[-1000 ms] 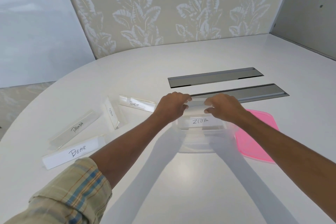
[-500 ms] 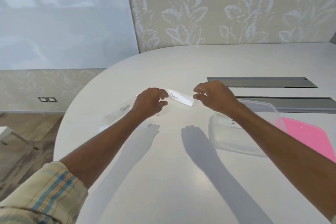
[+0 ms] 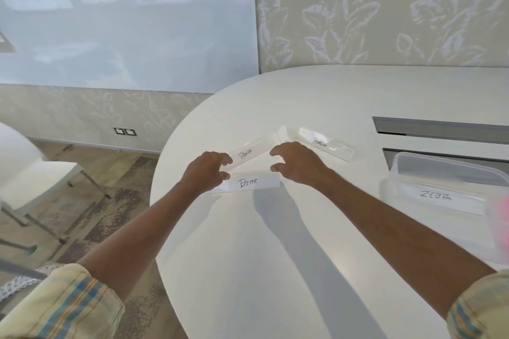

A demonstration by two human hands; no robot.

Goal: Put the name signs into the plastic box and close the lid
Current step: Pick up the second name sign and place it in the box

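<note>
Head view recorded both hands extended over the white table (image 3: 275, 270) toward a group of name signs.

Left hand (image 3: 205, 173) was half open, with the fingers curved and the thumb set apart from them in a C-shape. Its fingertips lay at the left end of the PANDA sign (image 3: 252, 152), and its thumb sat at the left end of the BEAR sign (image 3: 248, 183). Right hand (image 3: 298, 165) mirrored that posture, forefinger and thumb spread and pointing toward the left hand. Whether either hand had a grip on a sign could not be determined.

The BEAR sign stood upright on the near side of both thumbs, spanning the gap between the hands, with its lettering facing the person. The PANDA sign lay at an angle just beyond the fingertips. The PENGUIN sign (image 3: 325, 143) lay just beyond the right hand, to its right. A fourth sign (image 3: 283, 133), lettering hidden, stood beyond the right forefinger, between the PANDA and PENGUIN signs.

The plastic box (image 3: 451, 166) sat well to the right of the right hand, uncovered, with the ZEBRA sign (image 3: 436, 197) inside it. The pink lid (image 3: 500, 217) appeared blurred to the right of the box. Two grey slots (image 3: 440, 125) lay beyond the box. A white chair (image 3: 27, 168) stood well to the left of the left hand.
</note>
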